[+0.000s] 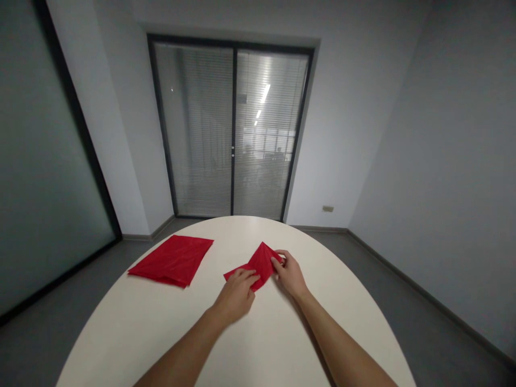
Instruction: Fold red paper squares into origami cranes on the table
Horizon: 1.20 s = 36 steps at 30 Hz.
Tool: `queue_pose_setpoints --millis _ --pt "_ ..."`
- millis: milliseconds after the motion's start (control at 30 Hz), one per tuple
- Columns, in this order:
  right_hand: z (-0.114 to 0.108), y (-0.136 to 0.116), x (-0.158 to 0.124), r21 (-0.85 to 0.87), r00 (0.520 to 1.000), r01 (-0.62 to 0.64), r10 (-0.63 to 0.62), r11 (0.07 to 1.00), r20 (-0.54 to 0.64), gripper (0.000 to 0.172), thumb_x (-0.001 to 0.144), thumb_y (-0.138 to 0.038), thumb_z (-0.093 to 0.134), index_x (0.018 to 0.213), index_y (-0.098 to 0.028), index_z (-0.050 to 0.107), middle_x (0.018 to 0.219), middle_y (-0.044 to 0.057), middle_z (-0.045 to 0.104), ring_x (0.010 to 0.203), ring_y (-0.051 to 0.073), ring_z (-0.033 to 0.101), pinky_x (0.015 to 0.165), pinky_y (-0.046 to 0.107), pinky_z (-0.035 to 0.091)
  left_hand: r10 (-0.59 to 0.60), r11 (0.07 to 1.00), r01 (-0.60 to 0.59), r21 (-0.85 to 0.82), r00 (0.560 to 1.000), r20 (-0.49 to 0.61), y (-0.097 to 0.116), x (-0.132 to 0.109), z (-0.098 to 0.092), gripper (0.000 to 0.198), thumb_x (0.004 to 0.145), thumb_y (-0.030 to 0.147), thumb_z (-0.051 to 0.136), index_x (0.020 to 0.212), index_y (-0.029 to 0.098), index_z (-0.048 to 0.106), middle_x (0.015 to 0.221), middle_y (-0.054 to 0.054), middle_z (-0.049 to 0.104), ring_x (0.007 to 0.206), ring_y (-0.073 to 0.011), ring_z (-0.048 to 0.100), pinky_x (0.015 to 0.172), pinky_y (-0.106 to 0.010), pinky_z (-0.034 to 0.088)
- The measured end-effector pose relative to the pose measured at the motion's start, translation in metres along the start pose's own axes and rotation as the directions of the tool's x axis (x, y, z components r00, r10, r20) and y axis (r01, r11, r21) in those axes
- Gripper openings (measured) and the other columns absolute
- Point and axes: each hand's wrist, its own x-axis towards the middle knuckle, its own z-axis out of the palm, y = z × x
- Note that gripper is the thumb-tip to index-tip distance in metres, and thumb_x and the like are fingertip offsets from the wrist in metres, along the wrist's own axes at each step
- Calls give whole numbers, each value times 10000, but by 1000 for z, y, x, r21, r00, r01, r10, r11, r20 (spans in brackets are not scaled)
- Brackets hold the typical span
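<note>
A small folded red cloth (263, 260) with a pointed top lies between my hands near the middle of the white round table (342, 322). My left hand (237, 294) rests on its lower left part, fingers closed together over the fabric. At the right corner, my right hand (288, 271) pinches the cloth between thumb and fingers. A larger red cloth (173, 260), spread in layers with a few creases, lies to the left, untouched by either hand.
Beyond the far edge of the table stand glass doors (233, 134) with blinds and dark frames. A frosted glass panel (40, 161) is at the left, and a plain wall (451, 188) is at the right.
</note>
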Motion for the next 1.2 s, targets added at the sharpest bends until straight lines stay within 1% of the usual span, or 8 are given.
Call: queue_pose_setpoints --millis 133,300,467,600,700,833,1000,1200 --pt "-10 2 -2 -320 1000 7 -3 947 12 357 894 -370 497 1201 -201 564 696 12 677 626 192 630 601 287 449 -1 1000 1 20 1000 -5 3 0 -3 398 889 154 456 1218 217 671 1283 -61 640 1197 -252 535 1084 -436 426" --pt "-14 2 -3 -505 998 18 16 863 62 423 838 -238 516 1250 -177 587 986 86 718 888 222 660 801 323 481 -15 999 17 48 999 -31 4 0 -3 280 903 221 514 1129 208 679 1212 -79 654 1136 -264 568 1034 -444 436" --pt "-18 -6 -5 -536 964 247 -146 807 224 402 862 -253 509 1218 -178 679 1302 100 634 1232 258 526 1099 384 345 -39 997 42 63 998 -41 9 0 -7 185 889 210 533 1040 205 641 1108 -69 664 1085 -248 584 1018 -431 415" --pt "-29 -13 -10 -437 865 400 -174 806 471 504 835 -438 625 1278 -201 663 1361 77 616 1386 323 387 1177 479 237 -74 994 78 77 996 -48 13 0 -10 89 886 233 542 936 207 611 1001 -47 665 1033 -240 590 1059 -455 361" --pt "-35 -14 -13 -371 796 479 -215 796 565 604 768 -457 711 1309 -199 641 1331 91 638 1382 338 402 1188 499 210 -71 995 75 68 996 -60 11 0 -9 192 883 251 552 1053 199 625 1105 -75 664 1097 -260 570 1038 -444 379" --pt "-36 -17 -16 -358 791 500 -247 789 559 565 740 -399 742 1263 -197 672 1256 112 676 1305 342 488 1134 475 312 -60 996 64 65 997 -51 8 0 -6 334 871 251 563 1194 203 631 1224 -97 647 1166 -284 539 1026 -449 396" --pt "-36 -24 -19 -343 809 459 -226 819 542 359 844 -383 646 1144 -201 719 1016 81 721 858 222 658 796 326 500 -47 999 48 16 998 -46 5 0 -2 298 864 231 572 1144 206 673 1194 -91 664 1132 -277 567 991 -430 442" --pt "-42 -22 -18 -254 780 465 -257 848 571 563 728 -519 775 1190 -208 701 1145 103 685 984 248 651 883 331 486 -40 999 37 -40 997 -66 4 1 -3 193 872 232 584 1007 190 715 1139 -102 692 1101 -275 598 988 -421 455"
